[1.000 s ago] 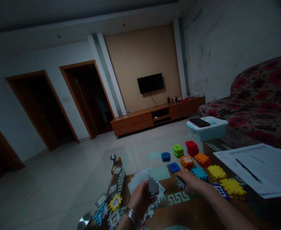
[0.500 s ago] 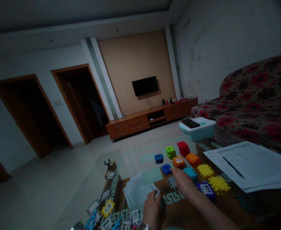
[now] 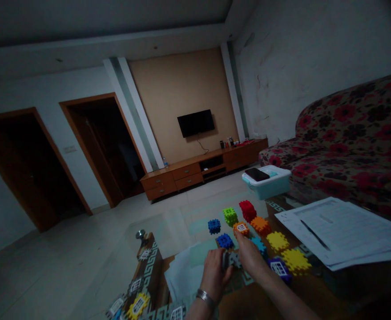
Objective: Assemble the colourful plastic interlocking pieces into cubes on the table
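Note:
My left hand (image 3: 212, 272), with a silver bracelet at its wrist, is closed on a grey block (image 3: 225, 259) that shows only partly past the fingertips. Just right of it lies another grey toothed piece (image 3: 235, 259), partly covered by my right hand (image 3: 249, 254). The right fingers point forward to the near edge of an orange block with a white window (image 3: 241, 228); their grip is hidden. Around the hands are a blue block (image 3: 225, 241), a light-blue block (image 3: 258, 246) and a purple block with a white window (image 3: 280, 269).
Yellow (image 3: 295, 261), orange (image 3: 260, 226), red (image 3: 247, 211) and lime-green (image 3: 230, 216) blocks stand on the glass table. Papers with a pen (image 3: 315, 234) lie right. A lidded tub (image 3: 271, 186) bears a phone. Loose window pieces (image 3: 138, 306) lie at left, beside white sheets (image 3: 178, 278).
My left hand has moved forward, up to the grey piece beside my right hand. The right fingertips have shifted from beside the blue block to the orange window block. The view has turned slightly right.

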`<state>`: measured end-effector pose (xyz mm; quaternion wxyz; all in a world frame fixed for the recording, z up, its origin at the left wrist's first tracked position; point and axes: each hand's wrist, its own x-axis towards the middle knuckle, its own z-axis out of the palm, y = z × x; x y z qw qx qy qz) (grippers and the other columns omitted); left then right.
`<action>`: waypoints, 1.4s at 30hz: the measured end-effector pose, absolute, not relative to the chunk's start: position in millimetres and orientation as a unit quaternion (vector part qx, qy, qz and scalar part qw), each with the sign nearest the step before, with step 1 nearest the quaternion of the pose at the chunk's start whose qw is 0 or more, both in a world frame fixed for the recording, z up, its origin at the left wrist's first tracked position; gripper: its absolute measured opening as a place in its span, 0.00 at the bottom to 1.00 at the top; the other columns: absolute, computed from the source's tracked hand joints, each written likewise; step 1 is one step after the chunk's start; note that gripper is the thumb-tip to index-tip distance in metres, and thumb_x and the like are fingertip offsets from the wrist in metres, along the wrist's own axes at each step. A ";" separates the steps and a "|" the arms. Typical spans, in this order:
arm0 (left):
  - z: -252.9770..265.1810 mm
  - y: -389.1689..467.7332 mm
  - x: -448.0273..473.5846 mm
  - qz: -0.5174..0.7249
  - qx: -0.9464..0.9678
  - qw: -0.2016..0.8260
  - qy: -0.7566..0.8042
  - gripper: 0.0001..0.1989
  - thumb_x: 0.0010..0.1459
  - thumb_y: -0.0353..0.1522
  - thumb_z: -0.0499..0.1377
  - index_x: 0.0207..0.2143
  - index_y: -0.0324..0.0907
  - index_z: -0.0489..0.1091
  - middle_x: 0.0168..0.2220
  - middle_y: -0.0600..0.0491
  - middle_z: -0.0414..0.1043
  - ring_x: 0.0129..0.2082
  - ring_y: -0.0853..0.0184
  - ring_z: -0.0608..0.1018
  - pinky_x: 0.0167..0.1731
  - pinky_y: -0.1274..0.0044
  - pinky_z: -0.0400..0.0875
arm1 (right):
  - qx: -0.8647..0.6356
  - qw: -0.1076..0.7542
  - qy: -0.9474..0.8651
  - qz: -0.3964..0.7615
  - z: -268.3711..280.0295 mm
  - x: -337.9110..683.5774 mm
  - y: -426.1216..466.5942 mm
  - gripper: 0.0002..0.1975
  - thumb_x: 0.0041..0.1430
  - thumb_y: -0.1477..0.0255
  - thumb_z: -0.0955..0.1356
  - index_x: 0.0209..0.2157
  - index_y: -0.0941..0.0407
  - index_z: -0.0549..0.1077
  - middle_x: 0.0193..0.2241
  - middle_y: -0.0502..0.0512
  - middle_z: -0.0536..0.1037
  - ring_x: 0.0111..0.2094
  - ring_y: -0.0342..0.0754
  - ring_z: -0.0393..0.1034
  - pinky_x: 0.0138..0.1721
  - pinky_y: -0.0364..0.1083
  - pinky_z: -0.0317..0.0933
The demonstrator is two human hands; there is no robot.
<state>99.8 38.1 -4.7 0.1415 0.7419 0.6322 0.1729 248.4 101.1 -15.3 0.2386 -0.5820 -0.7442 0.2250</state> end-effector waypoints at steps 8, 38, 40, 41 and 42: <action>-13.8 77.3 121.9 0.058 0.763 0.156 0.625 0.28 0.49 0.35 0.60 0.55 0.45 0.66 0.58 0.47 0.68 0.59 0.54 0.67 0.57 0.64 0.61 | -0.588 0.265 -0.733 0.217 -4.6 249.5 101.5 0.29 0.59 0.87 0.55 0.60 0.66 0.66 0.56 0.68 0.74 0.57 0.52 0.68 0.55 0.43 0.60; -18.0 77.4 118.6 0.091 0.713 0.188 0.669 0.35 0.45 0.31 0.64 0.58 0.41 0.65 0.57 0.44 0.66 0.57 0.55 0.68 0.56 0.68 0.64 | -0.554 0.173 -0.763 0.284 -28.9 235.5 98.7 0.30 0.54 0.87 0.60 0.59 0.63 0.66 0.49 0.67 0.79 0.55 0.53 0.71 0.53 0.47 0.61; -10.4 67.8 118.4 0.098 0.708 0.184 0.675 0.37 0.44 0.31 0.65 0.59 0.43 0.64 0.59 0.45 0.65 0.58 0.56 0.67 0.58 0.69 0.62 | -0.554 0.168 -0.766 0.280 -26.0 237.4 96.6 0.30 0.54 0.86 0.61 0.60 0.62 0.66 0.48 0.67 0.80 0.54 0.54 0.72 0.52 0.47 0.62; -6.0 60.3 117.1 0.104 0.704 0.181 0.679 0.37 0.44 0.31 0.66 0.60 0.43 0.64 0.60 0.46 0.64 0.59 0.56 0.66 0.59 0.70 0.60 | -0.558 0.169 -0.766 0.271 -24.6 238.1 95.2 0.29 0.55 0.86 0.61 0.59 0.62 0.66 0.48 0.67 0.80 0.54 0.55 0.72 0.52 0.48 0.62; -1.5 50.9 114.6 0.110 0.698 0.177 0.686 0.38 0.45 0.31 0.66 0.60 0.44 0.63 0.61 0.46 0.63 0.61 0.57 0.64 0.59 0.71 0.59 | -0.562 0.172 -0.766 0.259 -23.4 238.3 93.5 0.28 0.56 0.85 0.60 0.59 0.63 0.67 0.48 0.68 0.80 0.53 0.56 0.72 0.52 0.49 0.62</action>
